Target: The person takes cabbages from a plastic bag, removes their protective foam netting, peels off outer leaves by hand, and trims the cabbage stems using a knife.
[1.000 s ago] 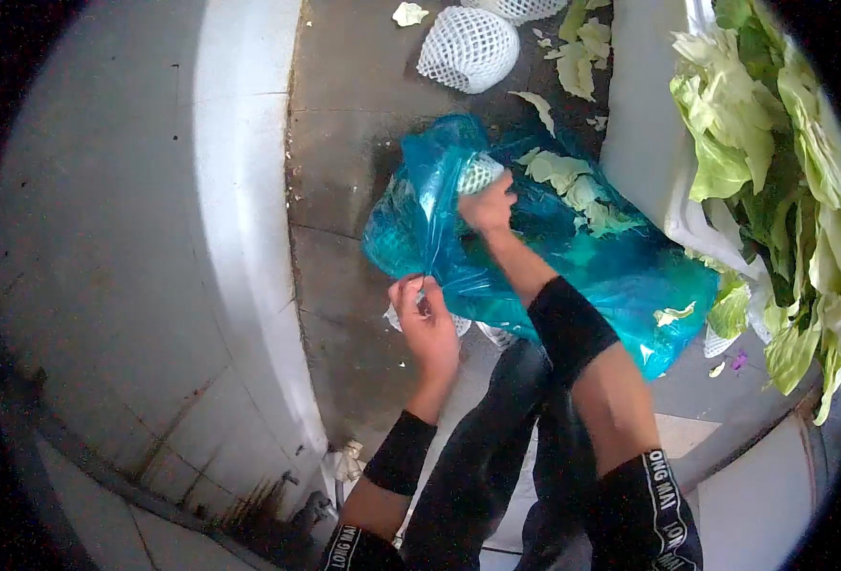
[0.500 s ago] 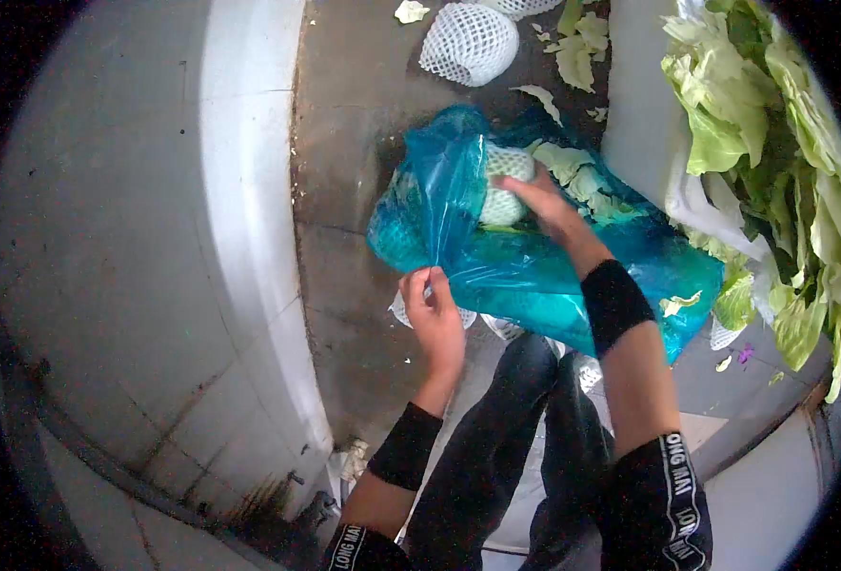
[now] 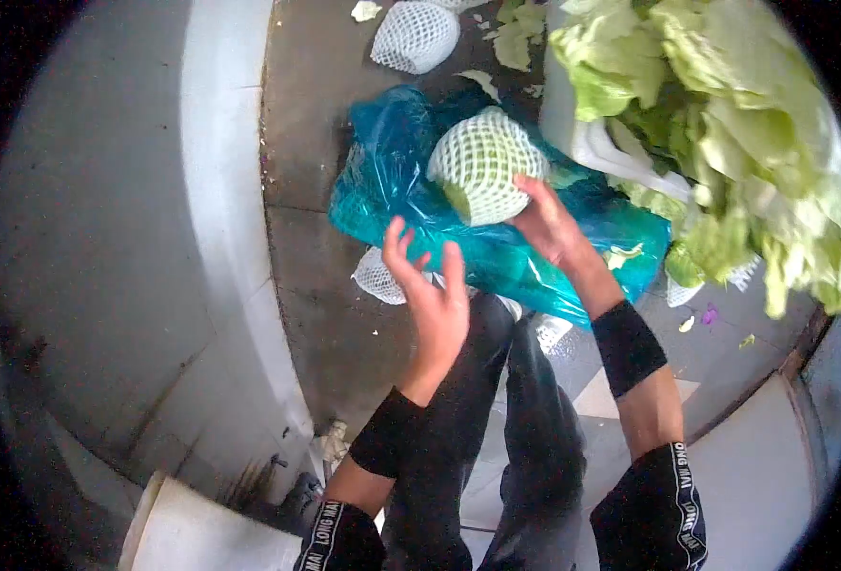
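Observation:
A pale green cabbage (image 3: 489,167) in a white foam net is held up above a blue plastic bag (image 3: 534,252). My right hand (image 3: 546,224) grips it from the right and below, thumb on the netting. Just below and left of the cabbage is my left hand (image 3: 432,295), its fingers spread and nothing in them. The bag lies on the floor in front of my feet, crumpled, its left end bunched up. What is inside it is mostly hidden.
Large cabbage leaves (image 3: 706,143) heap over a white container (image 3: 620,157) on the right. Empty-looking foam nets (image 3: 415,38) lie at the top, with another net (image 3: 379,276) by the bag's lower edge. A white wall ledge (image 3: 235,190) runs down the left.
My right hand has lifted the netted cabbage out of the bag opening, toward me. My left hand has let go of the bag's edge and spread its fingers. The view has shifted right.

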The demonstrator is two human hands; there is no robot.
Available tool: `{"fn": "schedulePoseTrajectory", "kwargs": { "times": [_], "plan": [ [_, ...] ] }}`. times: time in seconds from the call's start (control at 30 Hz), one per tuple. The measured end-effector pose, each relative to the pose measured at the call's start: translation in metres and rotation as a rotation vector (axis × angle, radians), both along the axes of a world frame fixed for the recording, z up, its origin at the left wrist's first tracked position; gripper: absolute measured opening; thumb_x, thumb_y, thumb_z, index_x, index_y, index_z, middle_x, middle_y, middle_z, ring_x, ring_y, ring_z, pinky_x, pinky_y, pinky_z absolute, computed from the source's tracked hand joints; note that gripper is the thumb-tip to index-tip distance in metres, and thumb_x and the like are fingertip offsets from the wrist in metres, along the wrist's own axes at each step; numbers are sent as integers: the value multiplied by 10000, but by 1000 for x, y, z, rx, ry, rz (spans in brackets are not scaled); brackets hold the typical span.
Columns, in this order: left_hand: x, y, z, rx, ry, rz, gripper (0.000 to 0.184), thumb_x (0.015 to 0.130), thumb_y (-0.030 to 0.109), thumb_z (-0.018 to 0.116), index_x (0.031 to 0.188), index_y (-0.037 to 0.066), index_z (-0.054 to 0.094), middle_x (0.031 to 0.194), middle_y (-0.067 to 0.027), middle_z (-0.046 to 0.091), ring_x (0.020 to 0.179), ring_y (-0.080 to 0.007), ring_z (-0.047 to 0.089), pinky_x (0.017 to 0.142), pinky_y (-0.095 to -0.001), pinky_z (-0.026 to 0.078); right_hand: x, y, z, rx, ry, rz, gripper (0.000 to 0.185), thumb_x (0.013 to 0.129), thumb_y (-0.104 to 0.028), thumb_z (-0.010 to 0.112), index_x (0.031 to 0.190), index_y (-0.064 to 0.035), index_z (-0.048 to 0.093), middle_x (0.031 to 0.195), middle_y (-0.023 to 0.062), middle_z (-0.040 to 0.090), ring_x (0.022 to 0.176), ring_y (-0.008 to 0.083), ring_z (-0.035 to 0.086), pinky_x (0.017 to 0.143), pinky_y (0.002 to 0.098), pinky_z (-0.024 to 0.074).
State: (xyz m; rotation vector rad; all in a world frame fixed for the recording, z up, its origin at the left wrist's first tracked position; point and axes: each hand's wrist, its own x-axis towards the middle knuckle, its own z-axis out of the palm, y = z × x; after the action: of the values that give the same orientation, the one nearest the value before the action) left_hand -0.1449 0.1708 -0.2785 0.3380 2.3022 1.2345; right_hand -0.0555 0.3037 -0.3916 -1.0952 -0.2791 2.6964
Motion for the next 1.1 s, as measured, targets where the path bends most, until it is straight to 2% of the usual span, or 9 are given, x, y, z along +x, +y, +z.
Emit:
{"fn": "schedulePoseTrajectory", "kwargs": {
  "times": [0.17,0.3,0.37,0.43,0.53,0.7,0.87,0.97,1.1],
  "plan": [
    [-3,-4,72,311,-1088,363,661,984,458,424,1468,62,210,1460,-142,333,1319,-315,388,1068,-459,364,42,-17,110,151,-3,-7,893,733,-254,769,1446,-46,273,1424,107,423,1308,249,417,1113,421,304],
    [42,-22,172,442,-1082,307,581,1020,440,295,1459,59,300,1489,-97,362,1356,-227,363,1138,-425,268,84,-18,251,577,-51,252,980,660,-180,815,1431,-74,220,1391,94,374,1321,225,337,1107,374,282],
    [62,-42,250,526,-1077,304,576,1024,427,293,1462,55,294,1490,-91,361,1358,-224,359,1144,-418,255,98,-24,353,746,-129,368,1018,617,-321,874,1405,-83,274,1354,80,390,1323,212,326,1104,369,270],
    [79,-66,320,543,-1122,355,552,1027,399,294,1450,44,308,1478,-100,376,1348,-232,374,1139,-414,271,120,-38,430,647,-42,313,913,748,-451,778,1400,-67,266,1353,89,393,1311,223,347,1089,366,293],
    [99,-101,390,729,-1233,211,561,1021,387,359,1454,40,285,1467,-104,374,1338,-223,376,1110,-410,310,136,-50,529,482,-122,262,641,936,-429,515,1409,-81,255,1352,108,412,1248,238,425,1061,390,352],
    [122,-140,460,614,-955,17,548,975,209,542,1447,74,300,1392,-71,434,1236,-149,455,1030,-338,396,144,-82,562,155,-124,419,625,1008,-502,277,1445,-57,327,1438,97,432,1295,244,440,1084,389,339],
    [145,-61,553,418,-702,28,708,801,194,771,1383,34,402,1266,-63,555,1144,-135,514,985,-307,426,160,-14,582,168,58,540,599,1014,-475,302,1442,-57,331,1443,88,427,1319,242,406,1097,403,311],
    [157,-42,567,340,-376,106,691,737,189,820,1308,-3,484,1203,-71,595,1091,-137,539,962,-305,438,129,15,603,148,141,597,544,1013,-435,362,1401,-55,384,1385,96,480,1265,245,464,1048,403,380],
    [182,-12,509,415,-172,326,732,709,197,838,1315,5,475,1199,-76,588,1085,-152,549,947,-315,451,89,41,527,146,263,714,437,1001,-356,427,1302,-43,483,1253,100,579,1117,229,577,949,378,468]
  ]
}}
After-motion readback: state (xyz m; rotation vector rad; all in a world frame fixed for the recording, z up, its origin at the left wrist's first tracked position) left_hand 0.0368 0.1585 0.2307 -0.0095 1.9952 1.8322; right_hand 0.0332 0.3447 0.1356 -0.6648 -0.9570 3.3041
